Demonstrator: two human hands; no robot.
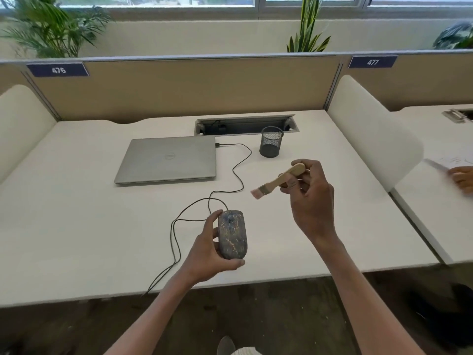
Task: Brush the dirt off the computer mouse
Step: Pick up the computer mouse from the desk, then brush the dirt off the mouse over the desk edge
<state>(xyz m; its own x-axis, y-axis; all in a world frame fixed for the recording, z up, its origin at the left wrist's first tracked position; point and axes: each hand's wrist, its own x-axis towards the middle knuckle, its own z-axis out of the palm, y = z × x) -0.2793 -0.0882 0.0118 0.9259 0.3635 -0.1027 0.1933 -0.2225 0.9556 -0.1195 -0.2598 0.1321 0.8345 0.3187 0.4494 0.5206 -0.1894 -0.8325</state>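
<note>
My left hand [207,249] is closest to me. Its fingers [213,221] wrap round the dirty dark grey plastic computer mouse [232,234], thumb under the back end, holding it up just above the white bench [76,226], near the front edge. The mouse is covered w/ brown cracked dirt. Its long way runs from me outwards; the wheel end & thin black cord [179,221] point away from me.

A bit further, my right hand [311,198] pinches the small wooden brush w/ pink bristles [277,180] by its handle. Bristles point left, not touching the mouse yet.

I think I should bring the brush down, sweep lightly along the mouse, front to back, & hold the mouse tight so it doesn't wobble.

Far off: a shut silver laptop [169,160] & a black mesh pen cup [271,142].
</note>
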